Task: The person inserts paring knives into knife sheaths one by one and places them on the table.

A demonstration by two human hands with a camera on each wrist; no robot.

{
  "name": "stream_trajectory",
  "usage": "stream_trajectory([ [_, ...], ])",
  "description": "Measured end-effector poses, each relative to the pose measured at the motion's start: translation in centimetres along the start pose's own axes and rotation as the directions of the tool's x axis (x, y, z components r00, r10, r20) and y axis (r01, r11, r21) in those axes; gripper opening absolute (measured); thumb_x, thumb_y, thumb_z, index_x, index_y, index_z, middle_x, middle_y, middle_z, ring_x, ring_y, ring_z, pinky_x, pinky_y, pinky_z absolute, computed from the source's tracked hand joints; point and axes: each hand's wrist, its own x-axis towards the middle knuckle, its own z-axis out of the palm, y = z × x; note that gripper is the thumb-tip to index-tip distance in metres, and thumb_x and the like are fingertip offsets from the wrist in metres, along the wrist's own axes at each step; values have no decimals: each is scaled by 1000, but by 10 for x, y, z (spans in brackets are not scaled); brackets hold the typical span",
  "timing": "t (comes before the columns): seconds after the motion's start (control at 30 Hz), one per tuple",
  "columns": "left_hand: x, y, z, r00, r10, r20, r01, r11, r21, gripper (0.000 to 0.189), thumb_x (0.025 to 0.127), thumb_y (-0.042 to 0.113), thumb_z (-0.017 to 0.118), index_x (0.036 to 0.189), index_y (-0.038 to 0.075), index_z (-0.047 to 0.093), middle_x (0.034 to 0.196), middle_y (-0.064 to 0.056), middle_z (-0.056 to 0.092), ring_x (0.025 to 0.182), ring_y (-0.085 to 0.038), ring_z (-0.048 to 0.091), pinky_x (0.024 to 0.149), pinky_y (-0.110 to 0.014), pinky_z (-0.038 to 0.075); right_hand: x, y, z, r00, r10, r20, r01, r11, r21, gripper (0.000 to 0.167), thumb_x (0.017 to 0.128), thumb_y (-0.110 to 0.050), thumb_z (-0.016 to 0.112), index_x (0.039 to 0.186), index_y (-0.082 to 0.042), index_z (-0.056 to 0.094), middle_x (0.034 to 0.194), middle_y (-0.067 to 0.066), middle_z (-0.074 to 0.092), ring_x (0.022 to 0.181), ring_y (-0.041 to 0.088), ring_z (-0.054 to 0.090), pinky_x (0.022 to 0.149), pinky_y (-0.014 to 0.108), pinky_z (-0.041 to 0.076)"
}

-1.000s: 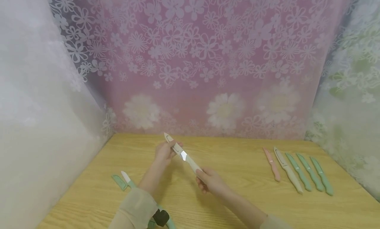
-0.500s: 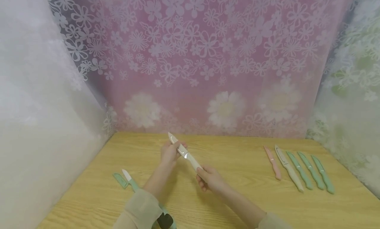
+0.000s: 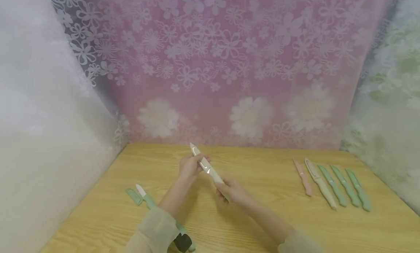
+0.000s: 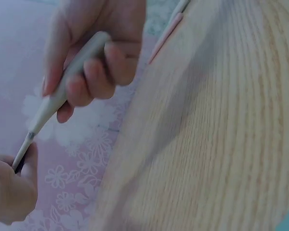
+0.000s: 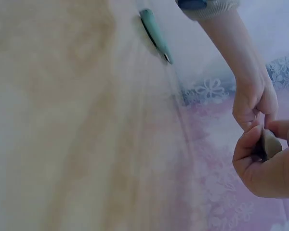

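Note:
A cream knife (image 3: 215, 176) is held up over the table, its tip slanting to the far left. My right hand (image 3: 233, 191) grips the handle; curled fingers around it show in the left wrist view. Between thumb and fingers, my left hand (image 3: 189, 167) pinches the cream sheath (image 3: 206, 165) on the blade. A sliver of shiny blade (image 3: 208, 170) shows between sheath and handle. In the right wrist view the handle end (image 5: 272, 144) pokes out of the right hand, with the left hand (image 5: 255, 98) just beyond.
A green knife with a bare white blade (image 3: 140, 190) lies left on the wooden table (image 3: 256, 165), beside its green sheath (image 3: 133, 196). Another green handle (image 3: 183, 231) is partly hidden by my left sleeve. At right, a pink knife (image 3: 302, 177), a cream knife (image 3: 321, 183) and several green knives (image 3: 332, 185) lie in a row.
The bare strip of blade between sheath and handle has shrunk as sheath and handle came closer together. Both hands keep their holds, the left shifting slightly right.

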Motion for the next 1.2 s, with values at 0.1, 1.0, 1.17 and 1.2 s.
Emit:
stream_trajectory([
  [0.1, -6, 3, -3, 989, -31, 144, 0, 979, 205, 37, 95, 12, 52, 120, -14, 48, 108, -27, 60, 98, -34, 62, 85, -36, 53, 3, -3, -7, 998, 2, -57, -10, 990, -138, 32, 96, -23, 49, 91, 8, 54, 84, 13, 58, 71, 18, 50, 59, 23, 44],
  [1.0, -38, 63, -183, 993, 97, -66, 42, 231, 972, 34, 89, 19, 56, 62, 0, 50, 49, 2, 41, 43, -10, 37, 39, -18, 35, -6, 62, -226, 898, 9, -440, -321, 697, -642, 17, 90, -14, 46, 77, -2, 47, 88, 23, 52, 48, 17, 44, 40, 28, 43],
  [1.17, -36, 53, -196, 988, 59, -142, 126, 214, 969, 36, 86, 25, 62, 69, -5, 52, 51, 2, 41, 42, -8, 34, 38, -18, 33, -1, 71, -235, 908, 3, -420, -313, 672, -671, 23, 86, -9, 46, 70, 6, 52, 134, 42, 26, 39, 13, 41, 39, 32, 46],
  [1.2, -36, 50, -197, 987, 47, -155, 143, 197, 970, 38, 86, 27, 62, 72, -7, 54, 53, 0, 43, 43, -9, 36, 39, -18, 34, 0, 72, -235, 911, 8, -411, -310, 671, -674, 25, 87, -9, 45, 68, 7, 52, 138, 42, 18, 39, 12, 41, 40, 33, 47],
])
